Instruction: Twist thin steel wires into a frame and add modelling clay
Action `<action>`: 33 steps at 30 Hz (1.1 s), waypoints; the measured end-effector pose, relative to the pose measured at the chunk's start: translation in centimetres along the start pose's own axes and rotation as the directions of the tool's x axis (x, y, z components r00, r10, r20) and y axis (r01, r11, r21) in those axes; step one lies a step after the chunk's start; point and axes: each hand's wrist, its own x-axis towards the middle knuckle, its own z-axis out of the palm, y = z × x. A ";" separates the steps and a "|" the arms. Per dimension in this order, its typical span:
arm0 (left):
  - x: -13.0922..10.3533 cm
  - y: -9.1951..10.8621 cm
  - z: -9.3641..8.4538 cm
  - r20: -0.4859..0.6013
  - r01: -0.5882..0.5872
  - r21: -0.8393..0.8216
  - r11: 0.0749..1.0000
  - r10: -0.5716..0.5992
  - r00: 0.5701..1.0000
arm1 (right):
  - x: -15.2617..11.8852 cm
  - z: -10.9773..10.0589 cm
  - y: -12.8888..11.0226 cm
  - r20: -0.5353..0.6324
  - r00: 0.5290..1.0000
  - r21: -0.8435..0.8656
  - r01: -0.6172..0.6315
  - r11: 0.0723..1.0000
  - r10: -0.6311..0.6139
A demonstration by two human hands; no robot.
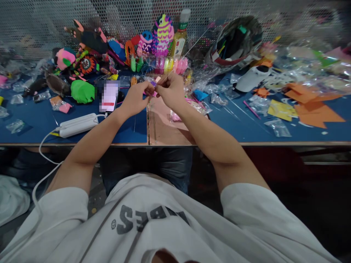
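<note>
My left hand [138, 95] and my right hand [172, 89] meet over the middle of the table. Between their fingertips shows a small purple and pink piece [154, 86], soft-looking and mostly hidden. The left fingers are pinched at its left side. My right fingers are closed too, and a thin, pale straight rod or wire [196, 42] slants up and right from near them; whether they grip it is unclear. Under the hands lies a bare brown board [164, 126]. Small packets with pink pieces [177, 116] lie beside the right wrist.
A phone [109, 96] is cabled to a white power bank [78, 125] on the left. Behind stand a purple-yellow clay fish [163, 34] and a bottle [179, 42]. A bag-lined bin [236, 40], white cap [252, 78] and orange sheets [315, 106] occupy the right.
</note>
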 end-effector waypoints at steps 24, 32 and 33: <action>0.0 1.8 -0.6 -0.180 0.113 -0.152 0.982 -0.140 0.974 | -0.8 1.0 0.7 -0.150 0.985 0.076 0.096 0.992 -0.083; 0.5 1.0 -0.4 -0.181 0.126 -0.297 0.946 -0.186 0.966 | -1.9 1.3 -0.2 -0.139 0.983 0.031 0.127 0.991 -0.122; 0.6 0.9 -0.3 -0.179 0.131 -0.335 0.933 -0.200 0.963 | -2.1 1.3 -0.3 -0.136 0.983 0.013 0.125 0.992 -0.122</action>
